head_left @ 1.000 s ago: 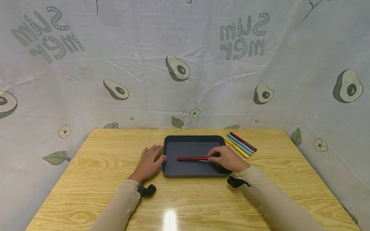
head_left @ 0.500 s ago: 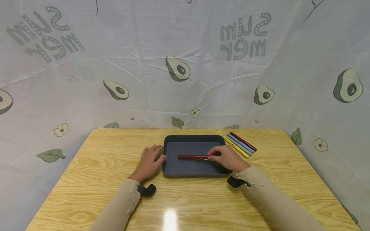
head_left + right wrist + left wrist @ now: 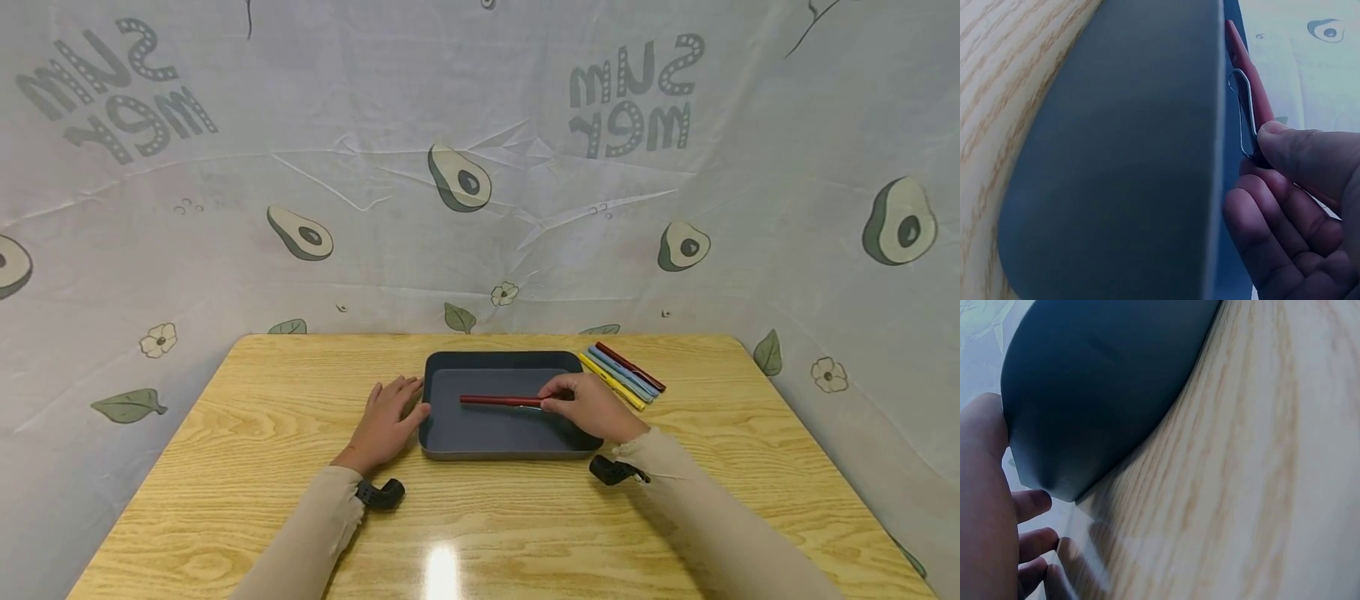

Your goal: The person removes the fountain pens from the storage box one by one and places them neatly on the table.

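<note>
Between thumb and fingers, my right hand (image 3: 588, 406) pinches a dark red pen (image 3: 495, 401) by its right end, over the dark grey tray (image 3: 465, 437). The pen lies level, pointing left. Its wire clip (image 3: 1241, 112) shows clearly in the right wrist view. Whether the pen touches the tray floor I cannot tell. At the tray's left side, my left hand (image 3: 384, 423) has its fingers extended on the table, the thumb against the tray's rim. The left wrist view shows that hand beside the tray's outer wall (image 3: 1097, 394).
Right of the tray, several pens lie side by side: a yellow pen (image 3: 611, 381), light blue ones (image 3: 624, 372) and a dark red pen (image 3: 632, 367). The wooden table (image 3: 510, 525) ends at a printed cloth (image 3: 375, 233) behind and at both sides.
The red pen's left part has shifted slightly toward the tray's far side, still pinched in my right hand. My left hand has stayed in place.
</note>
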The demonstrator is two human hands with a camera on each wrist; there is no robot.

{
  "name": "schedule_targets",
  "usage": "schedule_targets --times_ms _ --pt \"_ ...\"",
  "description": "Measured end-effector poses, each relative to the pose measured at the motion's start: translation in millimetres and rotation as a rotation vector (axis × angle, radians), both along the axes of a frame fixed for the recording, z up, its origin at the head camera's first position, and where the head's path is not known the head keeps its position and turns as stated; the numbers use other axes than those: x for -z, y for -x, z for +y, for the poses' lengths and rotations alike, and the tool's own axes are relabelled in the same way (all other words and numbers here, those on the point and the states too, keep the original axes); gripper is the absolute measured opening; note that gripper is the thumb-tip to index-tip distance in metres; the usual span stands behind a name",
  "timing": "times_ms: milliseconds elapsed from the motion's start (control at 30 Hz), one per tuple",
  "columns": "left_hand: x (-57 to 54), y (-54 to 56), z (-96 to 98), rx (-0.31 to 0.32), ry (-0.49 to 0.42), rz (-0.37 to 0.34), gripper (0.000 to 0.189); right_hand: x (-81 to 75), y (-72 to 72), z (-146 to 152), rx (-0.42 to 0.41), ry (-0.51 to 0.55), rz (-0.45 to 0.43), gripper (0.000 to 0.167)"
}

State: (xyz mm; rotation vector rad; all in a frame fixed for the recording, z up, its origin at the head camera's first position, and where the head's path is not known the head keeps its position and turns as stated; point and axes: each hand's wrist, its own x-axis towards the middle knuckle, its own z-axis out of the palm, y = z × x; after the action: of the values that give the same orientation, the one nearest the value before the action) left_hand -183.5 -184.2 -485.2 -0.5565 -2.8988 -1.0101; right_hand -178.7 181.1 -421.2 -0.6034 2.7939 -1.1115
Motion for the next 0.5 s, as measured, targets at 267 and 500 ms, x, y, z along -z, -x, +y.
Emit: schedule_targets --times_ms 267,500 --pt "-1.7 -0.5 2.0 0.002 -0.009 0.01 0.062 -4.7 -1.5 3.7 0.027 0.012 0.0 0.009" --pt "2.2 0.4 0.4 0.005 -0.001 0.019 0.061 -13.2 -2.5 11.9 0.057 0.068 0.015 0.009"
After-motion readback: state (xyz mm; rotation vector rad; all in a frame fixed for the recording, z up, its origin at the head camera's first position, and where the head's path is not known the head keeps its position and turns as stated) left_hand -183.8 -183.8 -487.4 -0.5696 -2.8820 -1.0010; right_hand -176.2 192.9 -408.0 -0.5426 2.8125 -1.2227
